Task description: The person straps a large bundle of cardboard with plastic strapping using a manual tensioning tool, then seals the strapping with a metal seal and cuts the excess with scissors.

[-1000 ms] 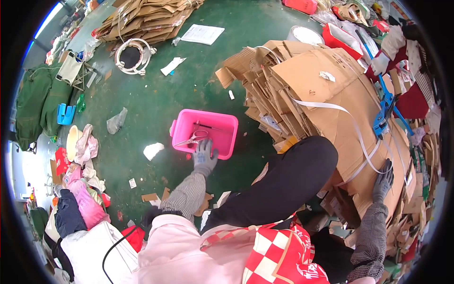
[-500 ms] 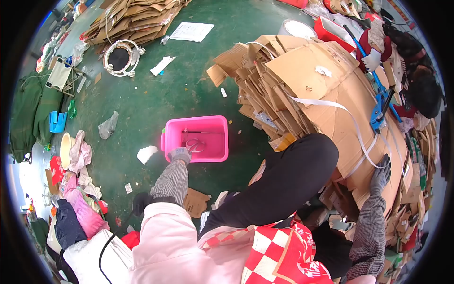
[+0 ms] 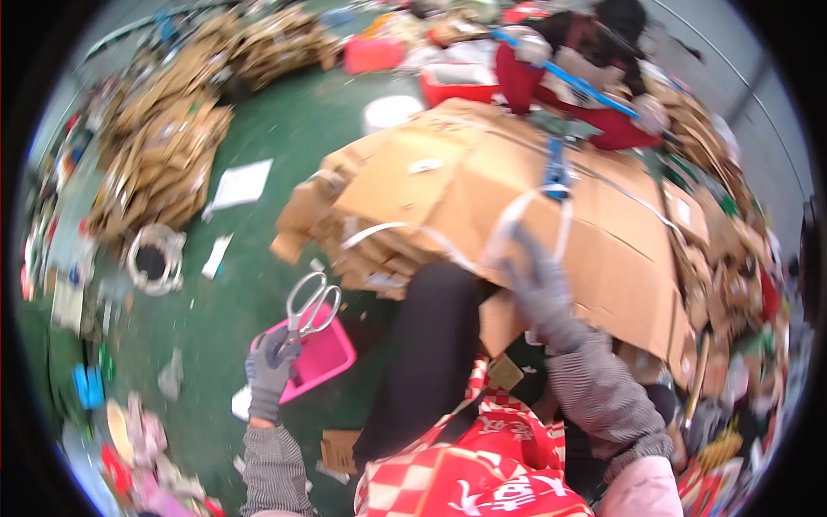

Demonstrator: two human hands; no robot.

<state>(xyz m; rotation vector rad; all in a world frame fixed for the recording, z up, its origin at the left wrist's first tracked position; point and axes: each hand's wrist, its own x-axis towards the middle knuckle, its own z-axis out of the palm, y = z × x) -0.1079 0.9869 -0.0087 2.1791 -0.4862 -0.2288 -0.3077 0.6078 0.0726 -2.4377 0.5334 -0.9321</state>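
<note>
My left hand (image 3: 271,362), in a grey glove, is closed around a pair of scissors (image 3: 303,326), with the handle loops pointing up and away from me. Below it on the floor lies the pink basin (image 3: 324,353), partly covered by the hand and scissors. My right hand (image 3: 536,274), also gloved and slightly blurred, has its fingers stretched out beside a white strap (image 3: 495,246). That strap runs over a large bundle of flattened cardboard (image 3: 594,258) and up to a blue strapping tool (image 3: 556,168).
Across the bundle, a person (image 3: 594,52) holds a long blue handle (image 3: 594,90). A cardboard pile (image 3: 159,164), a white ring-shaped frame (image 3: 156,260) and a paper sheet (image 3: 241,184) lie to the left. Mixed scrap crowds the right side.
My left hand has lifted the scissors out of the pink basin. My right hand has left the cardboard's near side and moved up to the strap. The view has turned right.
</note>
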